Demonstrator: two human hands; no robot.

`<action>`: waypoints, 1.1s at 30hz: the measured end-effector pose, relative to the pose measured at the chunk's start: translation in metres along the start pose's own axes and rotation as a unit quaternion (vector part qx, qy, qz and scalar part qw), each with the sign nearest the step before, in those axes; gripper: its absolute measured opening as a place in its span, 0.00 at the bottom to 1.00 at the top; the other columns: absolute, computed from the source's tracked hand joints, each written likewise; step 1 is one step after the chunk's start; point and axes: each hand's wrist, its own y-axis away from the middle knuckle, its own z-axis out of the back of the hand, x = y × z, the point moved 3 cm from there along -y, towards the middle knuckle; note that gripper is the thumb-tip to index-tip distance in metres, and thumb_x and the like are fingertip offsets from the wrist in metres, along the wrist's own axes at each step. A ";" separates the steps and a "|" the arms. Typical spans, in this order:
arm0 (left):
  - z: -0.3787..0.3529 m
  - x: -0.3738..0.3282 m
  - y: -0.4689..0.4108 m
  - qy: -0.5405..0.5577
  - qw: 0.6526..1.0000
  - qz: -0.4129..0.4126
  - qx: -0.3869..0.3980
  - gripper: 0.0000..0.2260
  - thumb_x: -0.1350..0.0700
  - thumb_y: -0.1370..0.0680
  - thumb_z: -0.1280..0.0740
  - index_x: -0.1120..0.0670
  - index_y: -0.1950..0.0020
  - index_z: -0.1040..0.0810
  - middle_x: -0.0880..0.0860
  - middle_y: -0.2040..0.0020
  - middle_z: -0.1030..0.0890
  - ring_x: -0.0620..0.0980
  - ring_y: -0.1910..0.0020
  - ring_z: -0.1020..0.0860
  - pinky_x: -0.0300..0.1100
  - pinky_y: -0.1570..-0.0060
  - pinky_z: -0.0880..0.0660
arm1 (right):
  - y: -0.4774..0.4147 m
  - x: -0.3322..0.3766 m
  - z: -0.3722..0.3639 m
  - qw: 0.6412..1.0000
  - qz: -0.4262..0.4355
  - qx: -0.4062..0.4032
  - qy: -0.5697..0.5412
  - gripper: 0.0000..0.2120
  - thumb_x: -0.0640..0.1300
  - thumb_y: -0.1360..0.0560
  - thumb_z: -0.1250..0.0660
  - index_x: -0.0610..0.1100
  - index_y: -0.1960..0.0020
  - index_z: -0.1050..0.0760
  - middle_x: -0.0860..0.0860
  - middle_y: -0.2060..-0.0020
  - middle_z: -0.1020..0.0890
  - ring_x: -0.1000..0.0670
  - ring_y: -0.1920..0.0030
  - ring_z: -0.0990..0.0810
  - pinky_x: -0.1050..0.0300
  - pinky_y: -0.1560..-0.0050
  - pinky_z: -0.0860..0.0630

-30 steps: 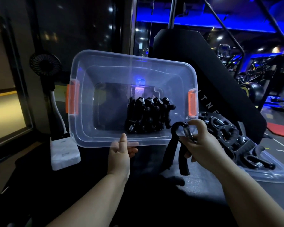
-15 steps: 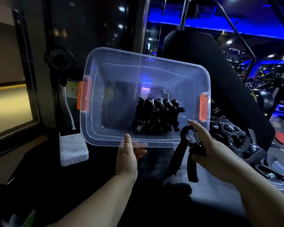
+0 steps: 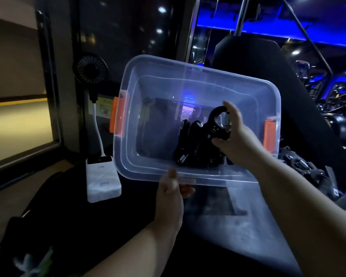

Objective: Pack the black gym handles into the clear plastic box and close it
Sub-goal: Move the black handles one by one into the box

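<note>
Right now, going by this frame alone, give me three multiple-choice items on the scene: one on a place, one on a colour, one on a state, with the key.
1. Where does the white power bank sit?
A) left of the clear plastic box
B) inside the box
C) in a hand

2. What colour are the box's latches?
A) green
B) orange
C) white

3. What is the right hand doing?
A) hanging idle
B) pressing a lid down
C) gripping a black gym handle at the box's opening

Key: 1 A, it shows outside the box, beside and below its left end. 2 B, the latches at both ends are orange. 3 C, its fingers curl round the handle's spring end, while the left hand pinches the near rim.
</note>
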 end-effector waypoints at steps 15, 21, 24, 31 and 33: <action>0.002 -0.006 0.004 0.040 0.999 0.027 0.004 0.16 0.48 0.19 0.44 0.61 0.47 0.27 0.60 0.63 0.20 0.46 0.73 0.24 0.34 0.71 0.26 | -0.079 0.008 -0.108 0.970 0.015 0.117 0.214 0.41 0.52 0.25 0.34 0.54 0.23 0.59 0.41 0.39 0.24 0.39 0.37 0.29 0.49 0.45 0.29; 0.003 -0.004 0.001 0.026 0.999 0.045 -0.010 0.18 0.41 0.24 0.42 0.51 0.44 0.25 0.56 0.48 0.17 0.52 0.49 0.18 0.50 0.44 0.24 | -0.086 0.008 -0.109 0.924 0.135 -0.015 0.356 0.32 0.60 0.28 0.34 0.48 0.30 0.36 0.48 0.39 0.26 0.43 0.35 0.37 0.47 0.38 0.37; 0.002 -0.005 0.002 0.038 0.998 0.055 -0.015 0.27 0.35 0.31 0.39 0.51 0.39 0.26 0.54 0.42 0.19 0.52 0.43 0.21 0.53 0.36 0.28 | -0.091 0.003 -0.114 0.923 0.141 -0.006 0.357 0.31 0.62 0.31 0.33 0.48 0.33 0.34 0.50 0.35 0.32 0.46 0.32 0.41 0.46 0.33 0.43; 0.007 -0.004 0.000 0.009 0.999 0.053 -0.008 0.39 0.22 0.42 0.38 0.43 0.39 0.27 0.50 0.37 0.22 0.49 0.38 0.23 0.51 0.34 0.30 | -0.092 0.003 -0.129 0.922 0.133 0.067 0.357 0.51 0.69 0.37 0.30 0.45 0.24 0.46 0.53 0.24 0.44 0.50 0.26 0.44 0.43 0.27 0.50; 0.007 -0.004 0.000 0.023 0.998 0.064 -0.001 0.36 0.25 0.38 0.35 0.46 0.39 0.27 0.51 0.38 0.21 0.50 0.39 0.23 0.52 0.34 0.30 | -0.093 0.003 -0.129 0.920 0.130 0.075 0.361 0.52 0.69 0.37 0.30 0.46 0.24 0.47 0.53 0.24 0.45 0.49 0.26 0.43 0.43 0.27 0.50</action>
